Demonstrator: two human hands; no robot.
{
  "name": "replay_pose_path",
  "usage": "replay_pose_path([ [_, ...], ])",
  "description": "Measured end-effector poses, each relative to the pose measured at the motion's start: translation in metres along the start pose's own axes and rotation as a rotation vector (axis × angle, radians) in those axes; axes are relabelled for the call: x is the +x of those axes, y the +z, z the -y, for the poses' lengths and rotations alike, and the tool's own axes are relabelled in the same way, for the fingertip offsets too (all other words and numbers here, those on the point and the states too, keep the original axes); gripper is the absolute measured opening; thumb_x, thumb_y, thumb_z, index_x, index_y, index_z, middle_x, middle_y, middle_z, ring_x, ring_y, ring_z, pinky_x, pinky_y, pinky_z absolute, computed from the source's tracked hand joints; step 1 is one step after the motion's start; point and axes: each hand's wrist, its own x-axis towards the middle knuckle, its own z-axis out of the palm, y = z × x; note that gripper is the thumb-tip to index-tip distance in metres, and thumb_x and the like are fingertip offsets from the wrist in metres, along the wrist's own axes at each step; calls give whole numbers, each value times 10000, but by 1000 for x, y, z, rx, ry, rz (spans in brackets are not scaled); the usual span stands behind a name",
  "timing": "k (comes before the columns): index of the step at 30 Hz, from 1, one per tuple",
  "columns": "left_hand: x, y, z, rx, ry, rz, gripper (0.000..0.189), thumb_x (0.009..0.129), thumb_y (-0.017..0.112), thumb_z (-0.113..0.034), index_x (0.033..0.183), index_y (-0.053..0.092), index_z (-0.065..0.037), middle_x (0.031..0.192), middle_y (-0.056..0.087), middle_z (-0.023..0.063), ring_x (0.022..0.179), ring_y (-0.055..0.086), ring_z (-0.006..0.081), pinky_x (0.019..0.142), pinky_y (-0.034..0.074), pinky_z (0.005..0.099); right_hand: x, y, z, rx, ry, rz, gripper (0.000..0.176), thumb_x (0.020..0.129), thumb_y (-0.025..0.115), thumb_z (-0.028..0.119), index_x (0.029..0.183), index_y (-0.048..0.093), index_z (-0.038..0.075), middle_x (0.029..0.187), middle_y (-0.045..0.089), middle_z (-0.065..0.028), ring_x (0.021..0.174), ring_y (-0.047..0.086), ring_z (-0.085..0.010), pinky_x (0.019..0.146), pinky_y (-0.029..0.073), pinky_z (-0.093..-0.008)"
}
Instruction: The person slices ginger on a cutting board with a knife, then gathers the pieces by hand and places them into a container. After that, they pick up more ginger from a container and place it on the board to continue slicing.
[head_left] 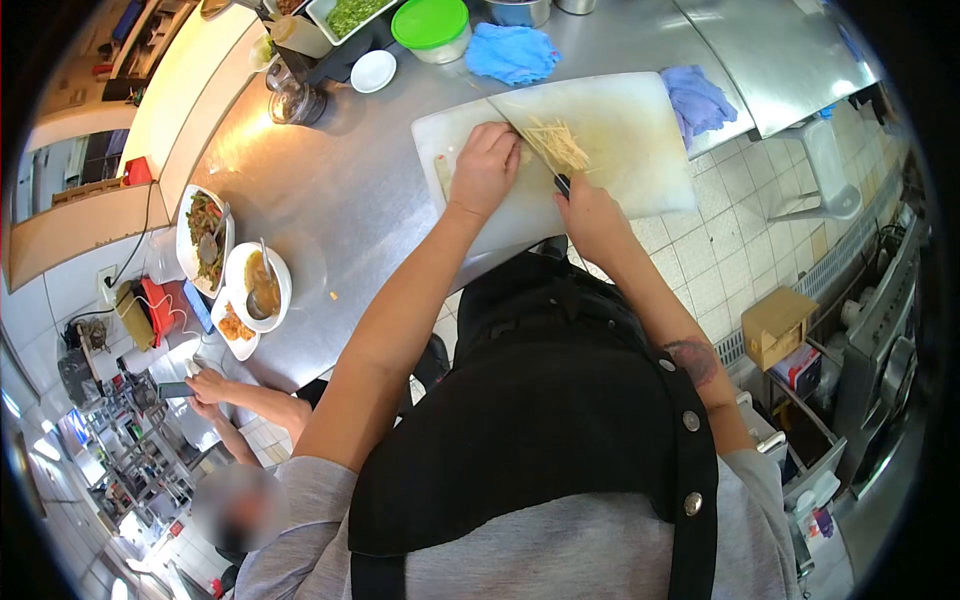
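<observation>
My right hand point(597, 215) is wrapped round the black handle of a knife point(540, 150), whose blade points away from me over the white cutting board point(640, 190). Left of the blade, my left hand point(487, 165) presses down on the board with its fingers curled under; whatever lies beneath them is mostly hidden. A small pile of thin, pale yellow strips point(557, 145) lies just right of the blade. Near the board's left edge is a small pale piece point(442, 168).
Behind the board lie a blue cloth point(512, 53) and a green-lidded tub point(430, 25); a purple cloth point(697, 102) touches its right side. A white lid point(373, 71) and bowls of food point(283, 290) stand leftward. Another person point(245, 395) holds a phone at lower left.
</observation>
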Motion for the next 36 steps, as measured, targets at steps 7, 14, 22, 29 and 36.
replay_pose_path([
  [7,-2,0,-1,8,-18,-13,142,739,700,35,871,657,6,992,652,114,954,630,302,820,541,377,-12,-24,3,-82,-8,-14,300,976,566,265,1023,509,-27,862,662,-323,839,643,-524,759,501,-599],
  [14,-1,-2,-1,-3,-8,-6,149,730,701,39,868,656,10,986,651,113,950,631,303,816,541,378,-59,-40,-5,-90,81,104,299,980,577,261,1001,493,-25,823,660,-318,812,646,-514,719,503,-593],
  [22,0,-1,-1,13,19,-46,143,727,702,44,855,654,5,965,662,107,894,641,288,781,536,363,-39,-11,-13,-58,46,49,295,975,581,250,1005,495,-31,832,659,-318,817,646,-509,732,502,-594],
  [29,-1,1,0,4,-8,-3,169,715,694,37,873,650,-2,988,645,111,957,621,303,819,535,380,11,4,-2,-19,-74,-38,284,965,576,246,997,538,-34,842,664,-309,841,647,-507,768,510,-577],
  [36,-2,-2,-4,46,-15,-17,163,712,694,37,862,644,-6,963,625,110,934,598,306,809,527,379,-30,-26,2,-69,22,11,296,973,575,254,1009,509,-32,831,661,-314,816,646,-510,732,507,-582],
])
